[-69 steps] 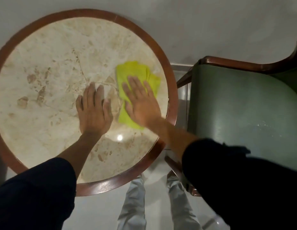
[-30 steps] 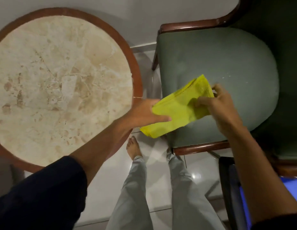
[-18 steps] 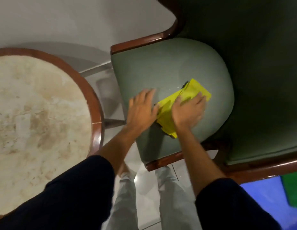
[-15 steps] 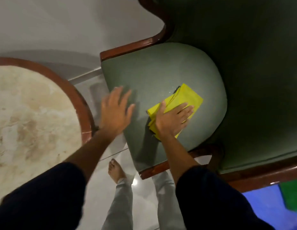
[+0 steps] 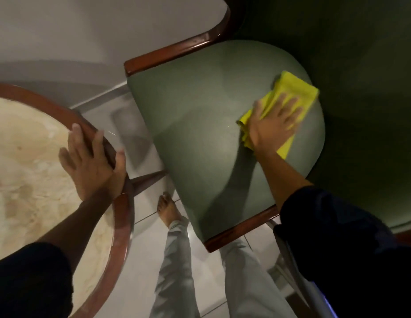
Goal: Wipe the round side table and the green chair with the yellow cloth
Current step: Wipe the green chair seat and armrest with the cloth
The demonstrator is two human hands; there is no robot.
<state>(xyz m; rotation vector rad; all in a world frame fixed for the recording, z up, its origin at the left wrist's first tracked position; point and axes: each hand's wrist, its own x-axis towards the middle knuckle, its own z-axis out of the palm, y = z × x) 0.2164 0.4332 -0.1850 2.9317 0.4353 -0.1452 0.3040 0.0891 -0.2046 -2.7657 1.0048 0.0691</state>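
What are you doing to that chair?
A person is wiping the green chair clean. The right hand lies flat on a folded yellow cloth, pressing it against the seat near the back of the chair. The left hand rests on the wooden rim of the round side table beside it, with nothing in it. The person stands barefoot on the tiled floor between the two.

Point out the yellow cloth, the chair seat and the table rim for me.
yellow cloth (image 5: 298,88), head view, on its far corner beyond the fingertips.
chair seat (image 5: 199,115), head view, on the bare green cushion.
table rim (image 5: 123,223), head view, on the wooden edge nearest the legs.
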